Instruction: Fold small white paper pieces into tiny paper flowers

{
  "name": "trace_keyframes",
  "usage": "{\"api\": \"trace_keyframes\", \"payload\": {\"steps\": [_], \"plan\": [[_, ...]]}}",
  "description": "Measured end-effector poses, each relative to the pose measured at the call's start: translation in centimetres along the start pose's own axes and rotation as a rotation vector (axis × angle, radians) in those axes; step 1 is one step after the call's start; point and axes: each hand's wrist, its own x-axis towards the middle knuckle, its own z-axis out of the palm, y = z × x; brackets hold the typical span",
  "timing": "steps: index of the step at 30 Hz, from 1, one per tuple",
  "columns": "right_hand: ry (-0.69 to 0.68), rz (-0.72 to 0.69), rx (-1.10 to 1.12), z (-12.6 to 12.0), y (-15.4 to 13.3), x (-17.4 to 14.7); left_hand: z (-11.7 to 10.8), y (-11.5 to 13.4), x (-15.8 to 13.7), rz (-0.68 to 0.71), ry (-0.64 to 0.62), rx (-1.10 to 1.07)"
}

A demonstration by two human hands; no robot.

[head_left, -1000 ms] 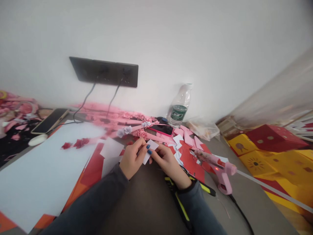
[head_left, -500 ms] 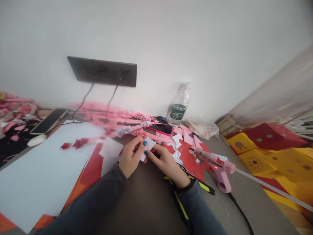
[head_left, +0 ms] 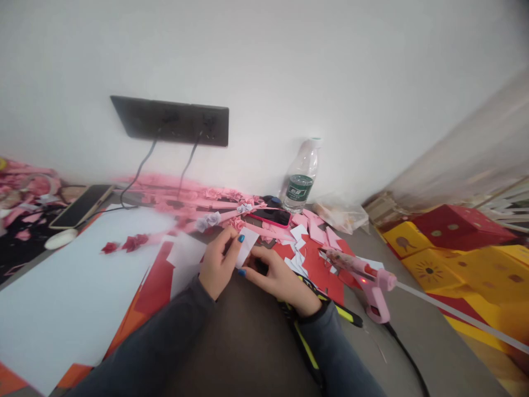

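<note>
My left hand (head_left: 217, 266) pinches a small piece of white paper (head_left: 248, 242) between its blue-nailed thumb and the fingers behind. One corner of the paper points up and to the right. At the lower right edge of the same piece, my right hand (head_left: 278, 275) has its thumb and curled fingers closed on it, though the exact contact is partly hidden. A black-and-yellow tool (head_left: 306, 347) lies partly under my right wrist. Just beyond my hands are pink strips with pink and white paper flowers (head_left: 209, 221).
A large white sheet (head_left: 74, 281) lies at the left over red and orange paper. Right of my hands are paper scraps (head_left: 316, 264) and a pink glue gun (head_left: 374, 295) with a red light. A water bottle (head_left: 300, 187) stands by the wall. Yellow boxes (head_left: 475, 275) are at far right.
The white paper has tilted and looks narrower. My right thumb has slid down from its face to the lower edge, and the right fingers are more curled.
</note>
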Motion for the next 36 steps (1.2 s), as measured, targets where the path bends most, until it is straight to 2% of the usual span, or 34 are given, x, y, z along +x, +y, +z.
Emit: {"api": "trace_keyframes", "payload": {"steps": [5,11,17,19,23,24,29,32,36], "plan": [[0.007,0.019,0.025,0.1,0.1,0.0,0.1,-0.1,-0.2,0.056,-0.038,0.124],[0.022,0.024,0.091,-0.2,0.0,0.1,0.0,0.0,-0.3,0.059,-0.063,0.102],[0.215,0.058,0.127,-0.2,0.6,0.3,0.0,0.2,-0.4,0.044,-0.105,0.066],[0.256,0.063,0.168,-0.2,1.0,0.4,0.1,0.3,-0.4,0.040,-0.115,0.053],[0.455,0.068,0.305,-0.2,1.5,0.5,0.2,0.1,-0.3,0.042,-0.123,0.039],[0.467,0.063,0.322,-0.2,1.5,0.5,0.2,0.0,-0.3,0.042,-0.115,0.034],[0.170,0.056,0.173,-0.1,0.6,0.3,0.2,-0.2,-0.4,0.077,-0.047,0.048],[0.079,0.068,0.122,0.0,0.2,0.1,0.4,-0.3,-0.6,0.109,-0.008,0.098],[-0.087,0.085,0.137,0.1,-0.1,0.0,0.5,-0.4,-0.6,0.133,0.136,0.125]]}}
